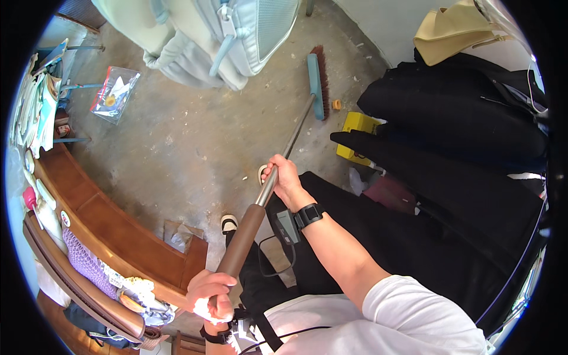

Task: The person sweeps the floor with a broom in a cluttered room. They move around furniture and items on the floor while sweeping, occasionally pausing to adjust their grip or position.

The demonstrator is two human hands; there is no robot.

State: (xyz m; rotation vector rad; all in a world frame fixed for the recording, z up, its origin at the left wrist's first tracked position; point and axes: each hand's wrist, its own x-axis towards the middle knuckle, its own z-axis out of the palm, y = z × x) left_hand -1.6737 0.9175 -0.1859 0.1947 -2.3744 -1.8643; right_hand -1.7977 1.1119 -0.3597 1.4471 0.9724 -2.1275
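Observation:
I hold a long-handled broom by its pole [239, 237] with both hands. My left hand [212, 293] wraps the top end of the thick brown grip, close to my body. Lower down, my right hand [284, 177] is closed around the bare metal part of the pole. The broom's blue head [314, 86] rests on the concrete floor, its dark red bristles [323, 80] facing right. Just right of the bristles lies a small orange-tan cap-like piece [336, 104]. Small white specks are scattered over the floor [177, 133].
A pale blue backpack [222, 40] hangs at the top. Left stand a brown wooden desk [106, 208] and stacked papers [42, 106]; a zip plastic pouch [114, 94] lies on the floor. Dark clothes [452, 115], a yellow box [355, 133] and a beige bag [452, 33] are right.

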